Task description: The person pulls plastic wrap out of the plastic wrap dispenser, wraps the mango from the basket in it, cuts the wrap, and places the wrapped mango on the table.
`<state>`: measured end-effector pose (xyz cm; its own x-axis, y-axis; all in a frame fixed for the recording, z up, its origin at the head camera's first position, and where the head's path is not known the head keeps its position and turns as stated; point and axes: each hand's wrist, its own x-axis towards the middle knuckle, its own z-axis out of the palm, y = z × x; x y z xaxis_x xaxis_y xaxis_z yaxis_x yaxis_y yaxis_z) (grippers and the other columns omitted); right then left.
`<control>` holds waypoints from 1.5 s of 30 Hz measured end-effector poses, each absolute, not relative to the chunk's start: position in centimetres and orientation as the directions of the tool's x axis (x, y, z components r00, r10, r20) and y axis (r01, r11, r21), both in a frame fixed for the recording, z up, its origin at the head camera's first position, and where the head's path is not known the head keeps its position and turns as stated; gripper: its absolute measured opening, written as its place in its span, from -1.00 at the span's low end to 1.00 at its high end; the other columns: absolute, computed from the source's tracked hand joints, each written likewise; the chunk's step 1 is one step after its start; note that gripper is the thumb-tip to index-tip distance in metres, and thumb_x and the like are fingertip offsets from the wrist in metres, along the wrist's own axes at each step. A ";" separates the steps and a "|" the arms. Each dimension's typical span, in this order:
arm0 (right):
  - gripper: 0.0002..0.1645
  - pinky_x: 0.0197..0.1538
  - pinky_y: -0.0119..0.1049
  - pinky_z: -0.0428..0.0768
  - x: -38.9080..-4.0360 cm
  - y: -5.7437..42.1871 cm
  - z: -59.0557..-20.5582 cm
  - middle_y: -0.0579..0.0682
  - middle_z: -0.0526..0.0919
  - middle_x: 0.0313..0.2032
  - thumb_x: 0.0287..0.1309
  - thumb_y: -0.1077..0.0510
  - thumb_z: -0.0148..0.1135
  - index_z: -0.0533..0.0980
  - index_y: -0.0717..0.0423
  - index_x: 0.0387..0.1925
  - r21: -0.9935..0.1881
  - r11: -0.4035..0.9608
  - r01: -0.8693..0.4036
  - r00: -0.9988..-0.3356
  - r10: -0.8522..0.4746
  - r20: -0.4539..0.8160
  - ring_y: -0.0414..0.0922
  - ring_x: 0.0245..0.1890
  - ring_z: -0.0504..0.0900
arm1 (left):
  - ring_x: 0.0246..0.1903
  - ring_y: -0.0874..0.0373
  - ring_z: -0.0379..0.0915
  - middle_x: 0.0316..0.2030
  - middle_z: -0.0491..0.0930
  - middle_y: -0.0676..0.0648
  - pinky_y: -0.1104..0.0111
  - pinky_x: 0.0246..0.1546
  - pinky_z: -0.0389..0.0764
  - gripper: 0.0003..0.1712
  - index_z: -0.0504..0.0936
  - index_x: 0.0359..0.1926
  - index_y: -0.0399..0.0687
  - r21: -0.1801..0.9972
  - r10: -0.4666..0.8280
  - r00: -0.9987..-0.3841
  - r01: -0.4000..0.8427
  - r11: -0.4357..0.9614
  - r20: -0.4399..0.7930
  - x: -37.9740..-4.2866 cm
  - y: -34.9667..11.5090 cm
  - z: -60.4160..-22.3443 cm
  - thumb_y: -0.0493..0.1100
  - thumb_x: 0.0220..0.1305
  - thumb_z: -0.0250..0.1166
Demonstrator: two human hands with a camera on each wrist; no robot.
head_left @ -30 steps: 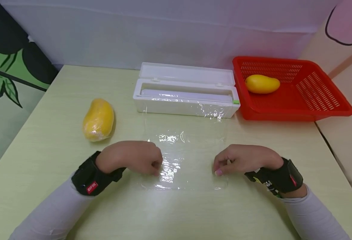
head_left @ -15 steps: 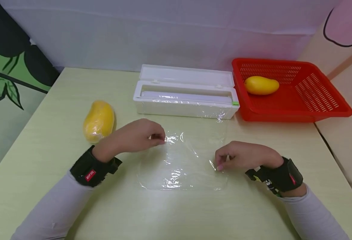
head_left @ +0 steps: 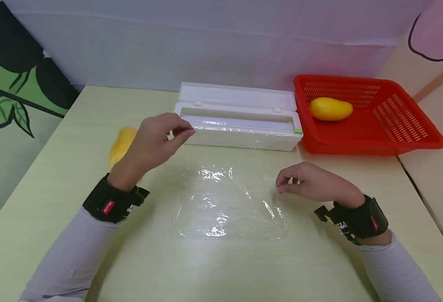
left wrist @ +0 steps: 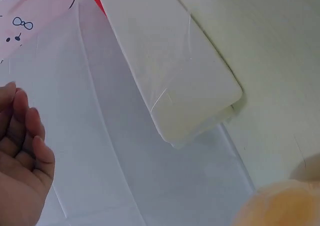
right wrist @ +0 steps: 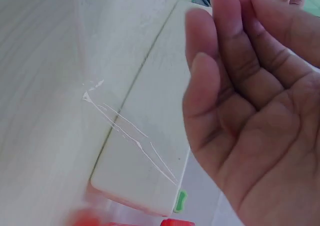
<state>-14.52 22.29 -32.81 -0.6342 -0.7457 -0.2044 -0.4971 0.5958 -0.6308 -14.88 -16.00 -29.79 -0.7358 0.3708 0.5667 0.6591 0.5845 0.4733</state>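
A clear sheet of cling film (head_left: 215,201) lies on the table, running out from a white cling film dispenser (head_left: 240,140) whose lid stands raised. My left hand (head_left: 157,140) hovers by the dispenser's left front corner, thumb and index tips close together with nothing visible between them. In the right wrist view, film creases (right wrist: 140,146) cross the dispenser's front. My right hand (head_left: 312,182) is loosely curled over the sheet's right edge, no object showing in its fingers. Partly hidden behind the left hand is a film-wrapped yellow mango (head_left: 120,147).
A red plastic basket (head_left: 357,147) stands against the dispenser's right end, with another yellow mango (head_left: 330,109) inside. A small green piece (head_left: 298,131) sits at the dispenser's right front corner. A pale cloth (head_left: 191,46) hangs behind the table.
My left hand has moved forward from the sheet's near left part to the dispenser's left corner, now overlapping the wrapped mango. My right hand has lifted slightly forward and away from the film.
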 end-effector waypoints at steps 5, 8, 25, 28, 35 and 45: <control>-0.87 -0.22 -0.34 0.58 -14.7 22.8 -31.9 -0.10 0.70 -0.30 0.22 0.21 0.36 0.66 0.02 -0.17 -0.632 0.602 -0.489 -0.719 -0.688 -0.099 -0.16 -0.30 0.57 | -0.45 0.21 0.37 -0.53 0.58 -0.07 0.49 -0.41 0.32 -0.93 0.73 -0.30 -0.28 0.475 0.293 -0.691 0.688 0.549 0.661 -15.8 -16.4 -30.4 -0.38 0.15 0.44; -0.90 -0.20 -0.33 0.59 -14.8 23.6 -31.0 -0.12 0.68 -0.29 0.24 0.20 0.35 0.67 0.00 -0.20 -0.654 0.586 -0.478 -0.762 -0.648 -0.024 -0.16 -0.27 0.58 | -0.46 0.21 0.36 -0.52 0.59 -0.07 0.50 -0.43 0.29 -0.95 0.74 -0.30 -0.26 0.494 0.279 -0.711 0.668 0.557 0.646 -16.3 -16.6 -30.8 -0.37 0.17 0.43; -0.87 -0.28 -0.53 0.51 -14.8 27.6 -27.0 -0.17 0.70 -0.38 0.19 0.28 0.38 0.68 0.09 -0.21 -0.672 0.609 -0.421 -0.905 -0.329 0.268 -0.22 -0.28 0.58 | -0.37 0.04 0.49 -0.39 0.65 -0.13 0.31 -0.34 0.45 -0.89 0.74 -0.24 -0.27 0.541 0.213 -0.887 0.423 0.727 0.409 -17.3 -16.7 -32.5 -0.27 0.29 0.36; -0.86 -0.28 -0.55 0.51 -15.6 28.0 -25.9 -0.14 0.69 -0.35 0.23 0.21 0.36 0.67 0.14 -0.17 -0.687 0.621 -0.377 -0.926 -0.268 0.266 -0.17 -0.25 0.56 | -0.35 0.01 0.50 -0.38 0.65 -0.15 0.27 -0.31 0.45 -0.87 0.74 -0.23 -0.28 0.545 0.215 -0.898 0.409 0.732 0.384 -17.2 -16.6 -32.7 -0.27 0.30 0.34; -0.70 -0.30 -0.57 0.49 -18.7 28.7 -24.1 -0.06 0.65 -0.22 0.31 0.02 0.29 0.64 0.13 -0.06 -0.649 0.704 -0.287 -0.958 -0.198 0.208 -0.07 -0.21 0.45 | -0.19 -0.10 0.47 -0.26 0.63 -0.19 0.14 -0.16 0.45 -0.87 0.73 -0.21 -0.30 0.524 0.139 -0.888 0.378 0.763 0.438 -17.5 -16.9 -33.0 -0.30 0.27 0.35; -0.53 -0.13 -0.30 0.41 -25.3 30.1 -24.0 0.14 0.61 -0.06 0.39 -0.12 0.14 0.57 0.16 0.05 -0.459 0.859 -0.225 -0.974 -0.214 0.078 0.04 -0.07 0.43 | 0.01 -0.21 0.38 -0.06 0.59 -0.26 0.04 0.08 0.37 -0.80 0.69 -0.13 -0.37 0.477 0.164 -0.853 0.425 0.770 0.496 -17.6 -16.9 -33.1 -0.33 0.24 0.36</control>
